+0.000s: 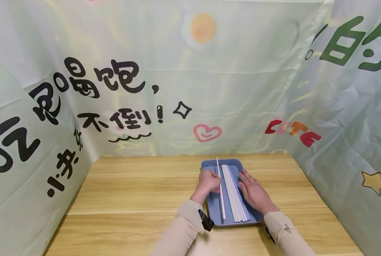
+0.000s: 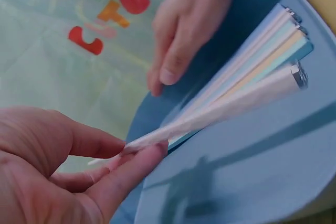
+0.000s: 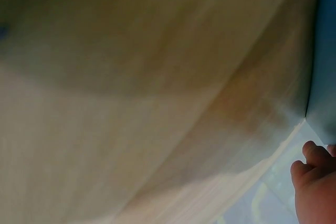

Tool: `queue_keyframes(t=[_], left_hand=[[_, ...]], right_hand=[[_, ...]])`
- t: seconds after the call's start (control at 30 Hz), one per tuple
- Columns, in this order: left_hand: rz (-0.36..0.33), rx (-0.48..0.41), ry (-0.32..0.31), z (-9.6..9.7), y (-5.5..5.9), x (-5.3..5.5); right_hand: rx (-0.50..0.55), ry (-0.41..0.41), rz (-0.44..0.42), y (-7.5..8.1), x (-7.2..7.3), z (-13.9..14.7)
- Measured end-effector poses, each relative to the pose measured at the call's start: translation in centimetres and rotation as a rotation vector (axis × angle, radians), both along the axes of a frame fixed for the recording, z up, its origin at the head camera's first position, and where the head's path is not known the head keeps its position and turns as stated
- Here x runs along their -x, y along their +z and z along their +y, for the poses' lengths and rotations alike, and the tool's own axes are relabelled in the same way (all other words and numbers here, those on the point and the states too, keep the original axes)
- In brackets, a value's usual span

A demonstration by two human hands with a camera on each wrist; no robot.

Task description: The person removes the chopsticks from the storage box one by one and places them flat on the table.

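Between thumb and fingertips my left hand (image 1: 209, 181) pinches a long, thin whitish-pink stick (image 2: 231, 103) with a shiny silvery end. In the left wrist view it slants above the floor of the blue tray (image 1: 214, 213). Beside it in the tray lies a row of similar pastel sticks (image 1: 233, 193) in lilac, white, orange and light blue. My right hand (image 1: 254, 190) rests along the tray's right side, fingers extended. The right wrist view catches only part of that hand (image 3: 317, 182), at the lower right by the tray's wall.
The tray stands on a light wooden table (image 1: 139, 192). Printed cloth (image 1: 177, 81) hangs behind the table and along both sides. A black wrist device (image 1: 205, 220) sits on the left sleeve.
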State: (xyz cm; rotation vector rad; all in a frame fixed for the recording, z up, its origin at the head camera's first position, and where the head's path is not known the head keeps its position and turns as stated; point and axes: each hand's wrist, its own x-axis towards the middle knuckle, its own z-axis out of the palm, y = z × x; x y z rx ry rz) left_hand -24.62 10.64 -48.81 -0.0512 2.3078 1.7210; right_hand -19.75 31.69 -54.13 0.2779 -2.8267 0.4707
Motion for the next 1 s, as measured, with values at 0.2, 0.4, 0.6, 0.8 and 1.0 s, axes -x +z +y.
queue_keyframes(t=[0.2,0.4,0.6,0.8,1.0], left_hand=[[-0.012,-0.080,0.013,-1.6,0.7,0.0],[-0.002,-0.118,0.040,-3.8,0.6,0.3],[0.004,-0.116,0.052,-6.1,0.0,0.7],[0.024,-0.063,0.063,-7.9,-1.0,1.0],[0.006,-0.007,0.087,-9.1,-1.8,1.0]], right_hand=[[0.009,0.001,-0.012,0.0,0.0,-0.2],[0.014,-0.005,-0.042,0.1,0.1,-0.1],[0.015,-0.001,-0.046,0.1,0.0,0.0],[0.006,-0.002,-0.059,0.5,0.0,0.1],[0.006,0.001,-0.065,0.4,0.0,-0.1]])
